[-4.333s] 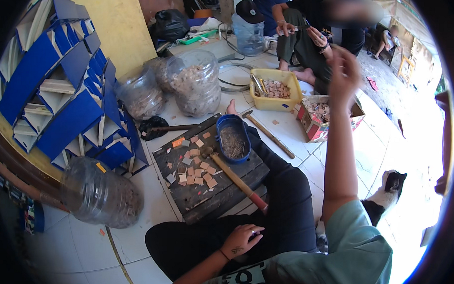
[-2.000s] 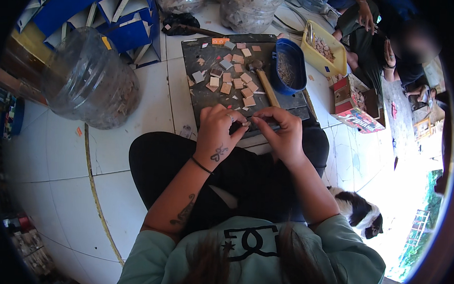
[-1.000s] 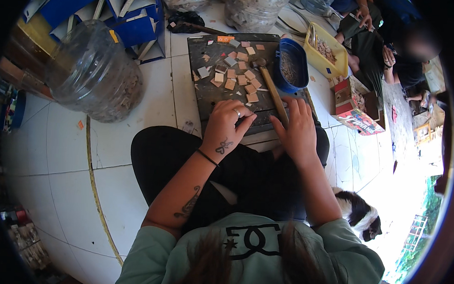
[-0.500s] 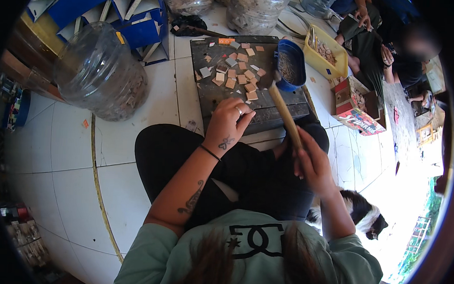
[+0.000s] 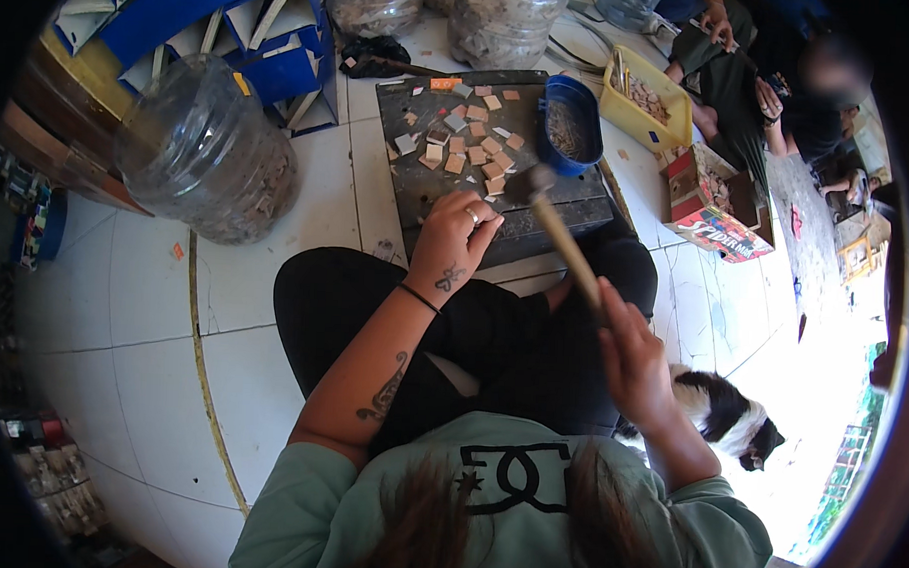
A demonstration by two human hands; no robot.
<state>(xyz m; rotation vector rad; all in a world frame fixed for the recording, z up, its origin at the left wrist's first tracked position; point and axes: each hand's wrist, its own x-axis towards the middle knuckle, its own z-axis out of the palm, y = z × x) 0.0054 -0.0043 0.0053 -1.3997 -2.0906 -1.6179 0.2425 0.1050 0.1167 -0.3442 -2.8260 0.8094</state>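
I saw my right hand (image 5: 632, 365) wrapped around one wooden-handled hammer (image 5: 556, 237), its dark head raised over the dark slab (image 5: 428, 178), while my left hand (image 5: 456, 239) pinched something too small to identify on that slab beside roughly twenty square tan tiles (image 5: 469, 144) and one blue bowl (image 5: 570, 133).

Left hand (image 5: 454, 246) reaches forward, fingers pinched together — right hand (image 5: 627, 360) is raised, fist closed.

A printed carton (image 5: 712, 208) lies open on the tiled floor (image 5: 133, 303) at the right, beside the yellow tray (image 5: 649, 101); its sides are red, white and blue. No labels, signs or screens can be made out elsewhere.
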